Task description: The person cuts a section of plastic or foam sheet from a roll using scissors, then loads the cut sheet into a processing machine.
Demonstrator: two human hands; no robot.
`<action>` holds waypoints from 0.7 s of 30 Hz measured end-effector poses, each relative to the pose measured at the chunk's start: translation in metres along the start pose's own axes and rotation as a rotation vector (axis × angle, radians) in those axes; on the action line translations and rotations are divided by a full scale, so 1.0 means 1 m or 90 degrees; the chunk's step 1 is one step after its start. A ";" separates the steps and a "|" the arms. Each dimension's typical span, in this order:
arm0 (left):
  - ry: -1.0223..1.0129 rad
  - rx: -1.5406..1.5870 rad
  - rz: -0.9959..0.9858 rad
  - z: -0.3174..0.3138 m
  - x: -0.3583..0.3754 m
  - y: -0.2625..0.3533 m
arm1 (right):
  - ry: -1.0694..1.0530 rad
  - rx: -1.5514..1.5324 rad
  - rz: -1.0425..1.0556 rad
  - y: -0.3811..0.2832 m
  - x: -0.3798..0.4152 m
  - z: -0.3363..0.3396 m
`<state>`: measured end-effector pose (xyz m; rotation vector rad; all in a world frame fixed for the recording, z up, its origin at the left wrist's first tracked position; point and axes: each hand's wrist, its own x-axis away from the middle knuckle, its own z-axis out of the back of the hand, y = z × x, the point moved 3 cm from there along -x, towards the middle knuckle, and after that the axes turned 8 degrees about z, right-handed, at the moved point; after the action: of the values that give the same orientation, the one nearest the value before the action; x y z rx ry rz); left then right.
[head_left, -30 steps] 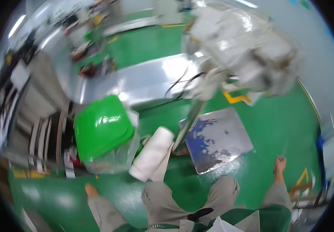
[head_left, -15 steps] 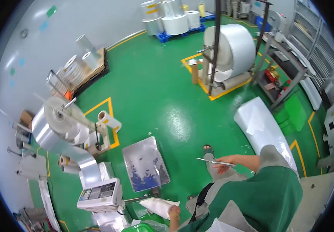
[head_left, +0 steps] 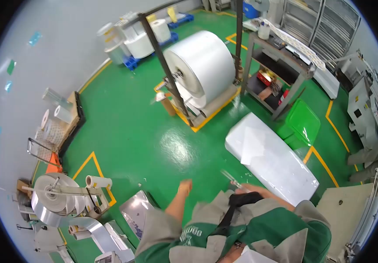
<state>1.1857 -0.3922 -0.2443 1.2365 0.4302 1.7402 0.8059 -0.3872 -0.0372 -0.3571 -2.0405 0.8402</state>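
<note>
My right hand [head_left: 244, 188] grips a pair of scissors [head_left: 230, 176], its blades pointing forward and left over the green floor and slightly smeared by motion. My left hand [head_left: 186, 186] is held out in front of my body with the fingers curled in, and nothing shows in it. Ahead and to the right of the scissors lies a long white film-wrapped bundle [head_left: 276, 160] on the floor, with a loose sheet on its top. A metal plate [head_left: 133, 211] with blue worn patches lies left of my left arm, partly hidden by my sleeve.
A large film roll [head_left: 208, 65] hangs in a dark frame ahead. Right of it stand a grey work table [head_left: 281, 57] and a green bin [head_left: 303, 125]. A machine with film rolls [head_left: 53, 193] is at the left. White rolls [head_left: 138, 44] sit on blue pallets behind.
My view has turned right, toward the wrapped bundle. My left hand has let go of the white film piece by the machine and come forward. The scissors stay in my right hand.
</note>
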 end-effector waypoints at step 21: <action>0.191 0.200 0.114 0.039 -0.524 0.406 | 0.616 -0.637 -0.040 -0.068 -0.067 0.075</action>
<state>1.0583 -1.0439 -0.2260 1.2624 0.8155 2.0801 0.7871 -0.5047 -0.0623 -0.9991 -1.3522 -0.4447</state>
